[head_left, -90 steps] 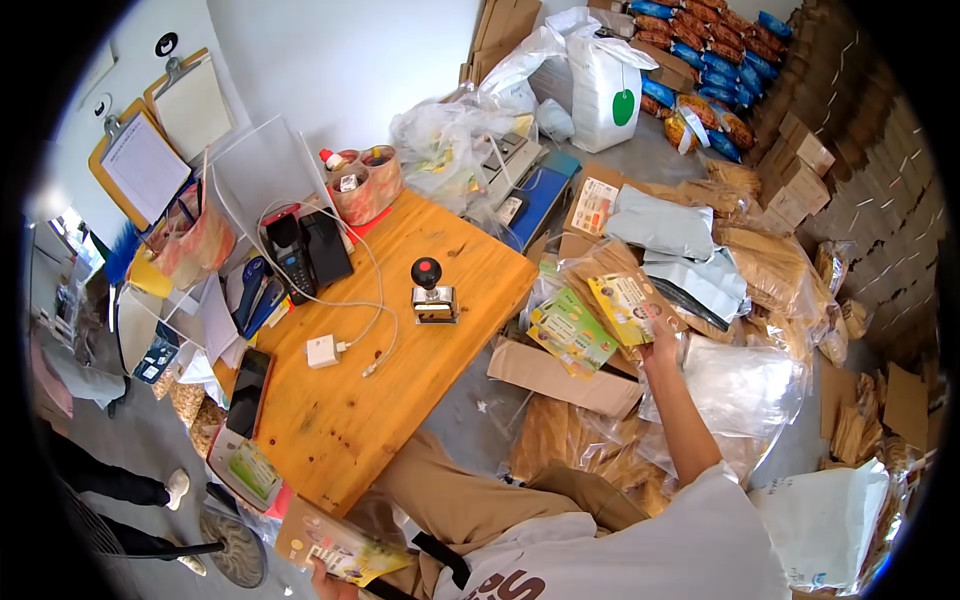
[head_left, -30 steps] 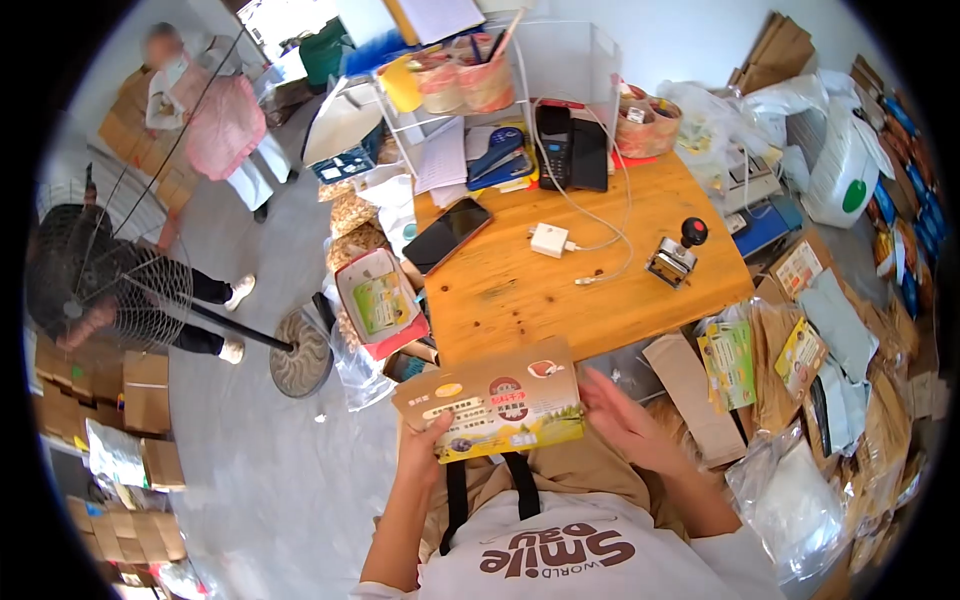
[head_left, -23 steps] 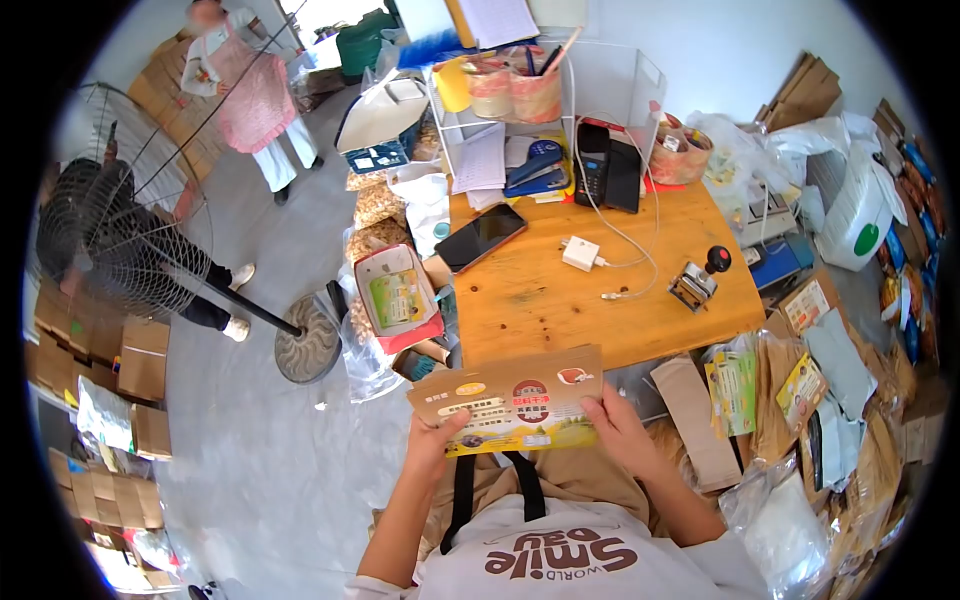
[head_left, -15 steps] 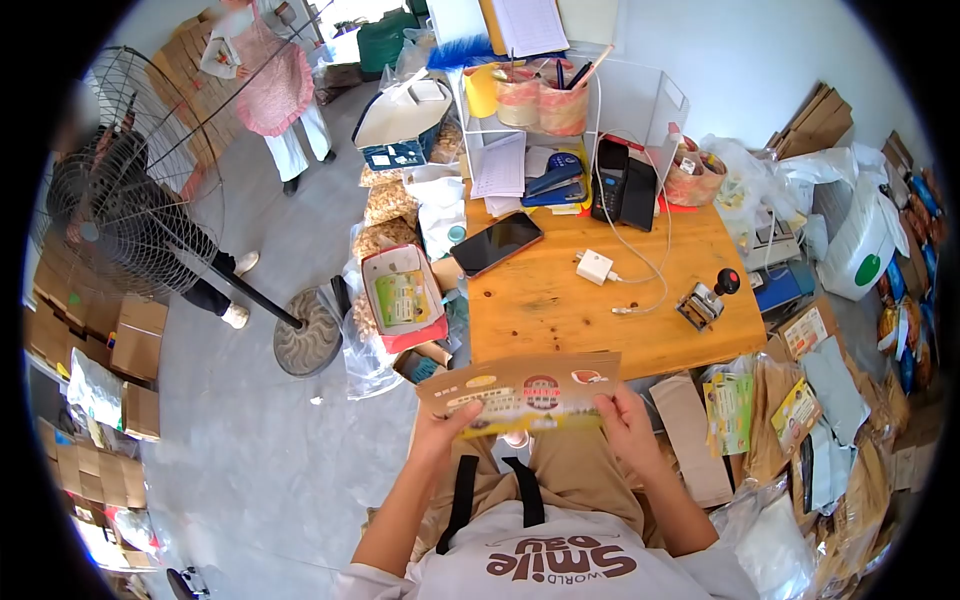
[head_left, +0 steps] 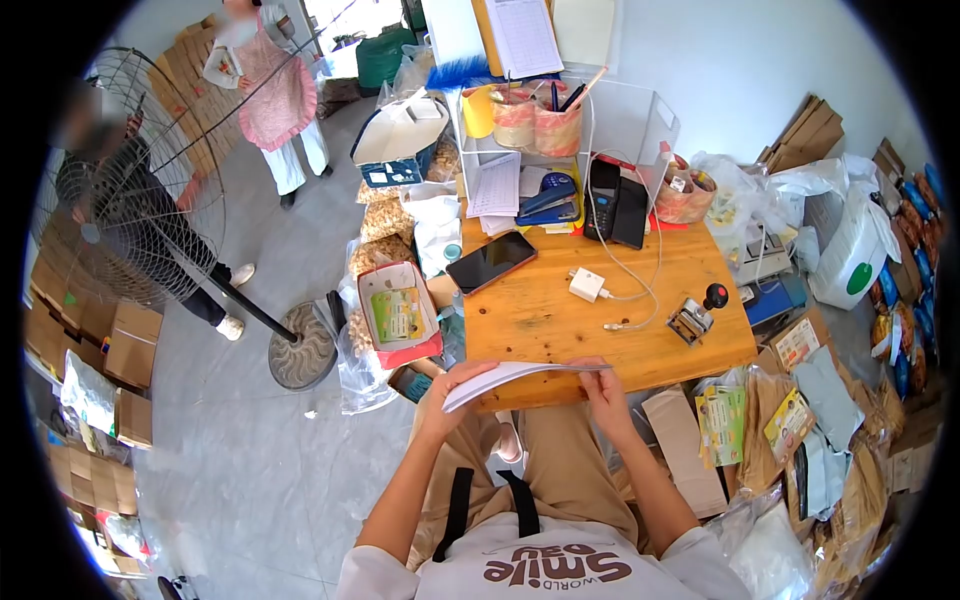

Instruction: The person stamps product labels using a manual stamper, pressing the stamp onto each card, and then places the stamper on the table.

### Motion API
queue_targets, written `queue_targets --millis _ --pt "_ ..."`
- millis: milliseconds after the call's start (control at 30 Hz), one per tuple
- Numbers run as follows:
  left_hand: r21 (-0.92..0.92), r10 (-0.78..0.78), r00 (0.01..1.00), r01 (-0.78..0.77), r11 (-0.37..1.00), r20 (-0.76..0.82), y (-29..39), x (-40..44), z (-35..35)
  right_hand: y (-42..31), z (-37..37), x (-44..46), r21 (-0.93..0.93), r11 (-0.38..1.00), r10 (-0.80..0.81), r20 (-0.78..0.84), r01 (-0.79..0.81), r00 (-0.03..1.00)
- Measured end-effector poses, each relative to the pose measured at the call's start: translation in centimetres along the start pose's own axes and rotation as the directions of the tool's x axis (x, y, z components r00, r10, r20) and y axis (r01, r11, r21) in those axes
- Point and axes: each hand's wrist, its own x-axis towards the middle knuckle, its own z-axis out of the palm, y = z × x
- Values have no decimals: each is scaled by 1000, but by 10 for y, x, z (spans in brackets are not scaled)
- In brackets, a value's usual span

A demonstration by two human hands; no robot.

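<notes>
My left hand (head_left: 448,395) and my right hand (head_left: 604,395) are closed on the two ends of a flat printed packaging pouch (head_left: 515,373), held over my lap at the front edge of the wooden table (head_left: 540,335). The pouch is tilted nearly edge-on, so a whitish, slightly bowed side shows and its print is hidden. Beyond it on the tabletop lie a smartphone (head_left: 492,263), a white charger plug (head_left: 587,285) with its cable, and a self-inking stamp (head_left: 690,322) with a black and red knob.
To the left, an open box (head_left: 370,320) holds green-yellow packets. Bags of brown pieces (head_left: 385,220) stand behind it. A fan (head_left: 290,340) and two people are further left. Flat brown bags and printed packets (head_left: 722,425) lie at right. Pen cups (head_left: 556,130) stand at the table's back.
The pouch has turned from its printed brown face to nearly edge-on, showing a whitish side. Both hands keep hold of its ends. My view has shifted slightly.
</notes>
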Motion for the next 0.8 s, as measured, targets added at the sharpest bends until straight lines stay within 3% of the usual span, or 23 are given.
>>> queue_targets --millis 67,100,167,200,233,300,433,500,533,633,800 --pt "-61 -61 998 60 996 -9 13 0 0 0 -3 -1 -163 967 189 -50 -195 981" --pt "-122 -128 992 125 985 -14 18 0 -1 1 -1 1 -162 968 185 -50 -191 981" --pt "-99 -134 991 133 986 -9 21 1 -5 -2 7 3 -170 963 -227 -98 208 969" --pt "-77 -144 990 143 987 -3 22 -1 -6 1 8 1 -170 964 -224 -99 205 970" --pt "-77 -144 990 144 987 -2 11 -5 -4 7 8 0 -161 976 -161 -104 144 981" --pt "-180 -314 941 290 940 -122 -20 -6 -1 11 8 2 -154 984 -112 -113 94 987" --pt "-255 -308 930 254 933 -200 6 -6 7 9 12 -4 -144 987 -83 -136 64 987" --pt "-271 -232 936 158 950 -266 13 -13 8 5 13 -8 -135 988 -94 -129 76 987" --pt "-269 -228 937 155 950 -265 15 -19 5 1 12 -11 -162 986 -64 -89 49 994" --pt "-227 -415 907 390 892 -74 21 -41 -12 0 18 -23 -154 988 1 -10 -2 1000" --pt "-347 -473 880 429 834 -50 21 -65 -21 2 30 -35 -113 987 122 104 -110 987"
